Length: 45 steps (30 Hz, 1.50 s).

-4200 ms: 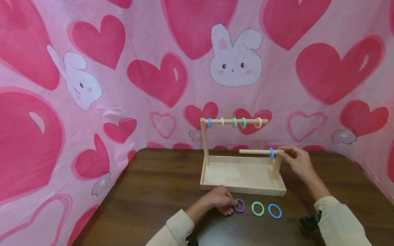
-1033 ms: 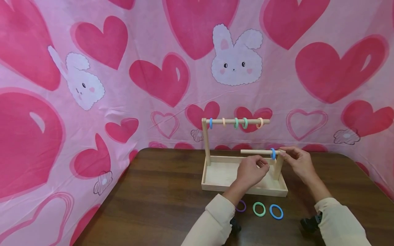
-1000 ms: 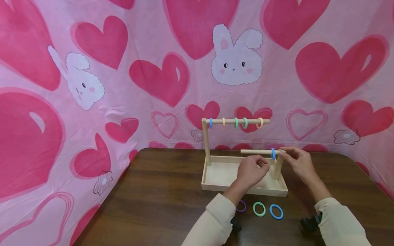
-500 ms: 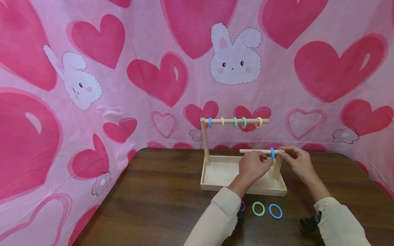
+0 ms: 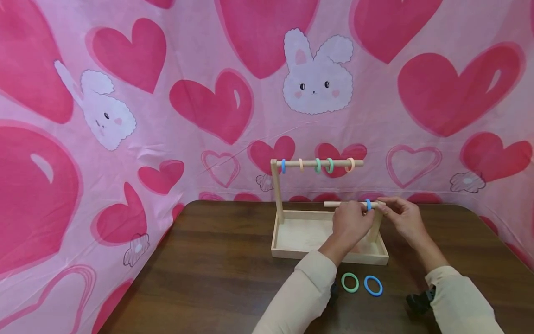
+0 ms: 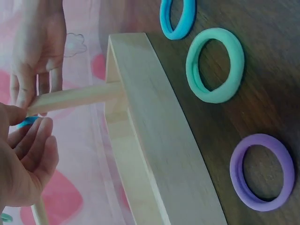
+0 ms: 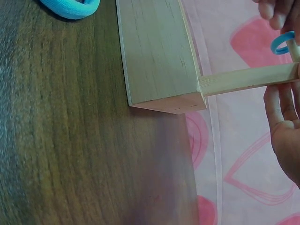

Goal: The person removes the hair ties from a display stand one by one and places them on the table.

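Note:
In the head view a wooden stand (image 5: 329, 256) with a tray base carries two rods. A blue hair tie (image 5: 368, 202) hangs on the lower rod near its post, and the thumb and fingertips of my left hand (image 5: 352, 223) pinch it from the near side, hiding its lower part. My right hand (image 5: 403, 219) holds the top of the short post (image 5: 376, 227) between thumb and fingers. On the table before the tray lie a green hair tie (image 5: 343, 283) and another blue hair tie (image 5: 365, 282). A purple hair tie (image 6: 237, 166) lies beside them in the left wrist view.
The upper rod (image 5: 308, 163) bears several blue, peach and green hair ties and rises on a tall post (image 5: 277, 190) at the left. A pink cloth (image 5: 233, 116) with hearts and rabbits hangs behind the brown table (image 5: 217, 260).
My left hand has left the purple hair tie on the table and moved up and right to the blue one on the lower rod. My right hand stays at the post.

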### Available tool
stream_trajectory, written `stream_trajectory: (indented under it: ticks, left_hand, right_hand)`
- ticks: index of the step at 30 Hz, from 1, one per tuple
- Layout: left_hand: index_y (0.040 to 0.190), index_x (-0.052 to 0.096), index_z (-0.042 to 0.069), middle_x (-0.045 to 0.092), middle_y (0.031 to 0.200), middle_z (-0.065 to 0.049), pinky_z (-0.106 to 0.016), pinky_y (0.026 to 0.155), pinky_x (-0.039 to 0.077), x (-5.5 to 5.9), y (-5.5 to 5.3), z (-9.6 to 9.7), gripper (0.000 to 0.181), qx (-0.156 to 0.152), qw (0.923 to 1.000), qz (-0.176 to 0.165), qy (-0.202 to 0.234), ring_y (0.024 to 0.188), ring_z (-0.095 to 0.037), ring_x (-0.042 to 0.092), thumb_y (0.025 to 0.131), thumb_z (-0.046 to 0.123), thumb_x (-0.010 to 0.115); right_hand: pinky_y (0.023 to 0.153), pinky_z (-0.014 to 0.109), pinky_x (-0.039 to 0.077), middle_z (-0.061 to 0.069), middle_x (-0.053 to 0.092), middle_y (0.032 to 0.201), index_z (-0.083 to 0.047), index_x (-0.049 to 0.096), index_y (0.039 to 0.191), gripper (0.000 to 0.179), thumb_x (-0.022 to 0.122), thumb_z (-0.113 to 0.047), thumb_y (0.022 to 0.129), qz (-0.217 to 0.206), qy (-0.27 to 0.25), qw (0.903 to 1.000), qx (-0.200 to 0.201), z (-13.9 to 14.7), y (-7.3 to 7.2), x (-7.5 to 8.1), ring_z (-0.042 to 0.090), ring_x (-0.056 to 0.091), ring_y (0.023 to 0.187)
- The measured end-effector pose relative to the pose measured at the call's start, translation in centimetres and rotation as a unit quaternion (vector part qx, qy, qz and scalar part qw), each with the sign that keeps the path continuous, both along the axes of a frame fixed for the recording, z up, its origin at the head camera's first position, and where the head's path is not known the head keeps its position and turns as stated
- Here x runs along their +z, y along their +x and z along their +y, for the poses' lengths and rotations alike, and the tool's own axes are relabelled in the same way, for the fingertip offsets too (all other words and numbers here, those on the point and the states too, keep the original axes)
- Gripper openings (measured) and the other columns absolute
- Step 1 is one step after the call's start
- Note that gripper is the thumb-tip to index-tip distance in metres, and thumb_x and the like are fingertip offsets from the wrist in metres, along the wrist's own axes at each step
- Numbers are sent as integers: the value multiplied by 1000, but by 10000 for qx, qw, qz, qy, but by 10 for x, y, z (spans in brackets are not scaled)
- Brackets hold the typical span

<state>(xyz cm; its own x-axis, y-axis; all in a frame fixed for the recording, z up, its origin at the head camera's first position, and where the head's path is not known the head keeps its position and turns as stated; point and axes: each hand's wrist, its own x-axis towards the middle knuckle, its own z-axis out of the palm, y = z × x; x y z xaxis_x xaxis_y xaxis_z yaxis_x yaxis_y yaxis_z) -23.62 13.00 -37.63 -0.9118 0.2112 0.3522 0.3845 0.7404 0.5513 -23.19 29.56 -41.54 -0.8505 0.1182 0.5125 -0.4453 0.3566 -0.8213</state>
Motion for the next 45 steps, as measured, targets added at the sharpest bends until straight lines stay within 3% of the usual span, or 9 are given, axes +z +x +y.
stream_trajectory:
  ticks: [7, 13, 19, 27, 33, 45]
  left_hand:
    - [77, 79, 27, 70, 64, 14, -17, 55, 38, 1, 1, 3, 19, 17, 9998, 214, -34, 74, -10, 71, 93, 33, 70]
    - [78, 77, 24, 66, 62, 13, -17, 53, 36, -1, 3, 1, 19, -65, 9997, 147, 160, 63, -6, 62, 94, 30, 68]
    - [85, 79, 22, 70, 67, 12, -14, 54, 36, -2, 4, -1, 13, -57, 9989, 80, 469, 62, -2, 59, 92, 28, 70]
    - [85, 78, 21, 69, 65, 13, -9, 52, 31, -7, 3, -7, 13, -137, 9965, 46, 827, 58, 7, 45, 93, 27, 70]
    - [90, 80, 20, 72, 68, 11, -7, 54, 32, -7, 1, -12, 11, -153, 9967, 235, 767, 59, 7, 49, 92, 25, 70]
    - [89, 79, 16, 73, 70, 7, -6, 56, 34, -8, 0, -21, 12, -219, 9939, 166, 1067, 61, 7, 49, 93, 21, 69]
  right_hand:
    - [75, 4, 50, -36, 68, 94, -2, 73, 112, 18, 66, -2, 96, 30, -104, 9999, 40, 0, 0, 0, -16, 63, 87]
    - [74, 5, 50, -36, 68, 94, -3, 74, 112, 18, 66, -1, 96, 60, -128, 9999, 57, 0, -1, 0, -16, 63, 86]
    - [74, 5, 50, -36, 68, 95, -2, 73, 113, 18, 66, -2, 96, 9, -105, 9999, 64, 0, -1, -1, -15, 63, 86]
    - [74, 5, 50, -37, 67, 94, -3, 73, 113, 18, 65, -3, 97, -45, -78, 9999, 57, 0, 0, 0, -16, 62, 86]
    - [74, 4, 50, -38, 67, 95, 0, 72, 112, 17, 65, -1, 96, -28, -106, 9999, 11, 0, -1, 0, -17, 62, 87]
    - [73, 4, 49, -38, 66, 93, 4, 72, 112, 18, 66, 2, 95, -33, -25, 10000, -90, 1, -4, -2, -17, 61, 86]
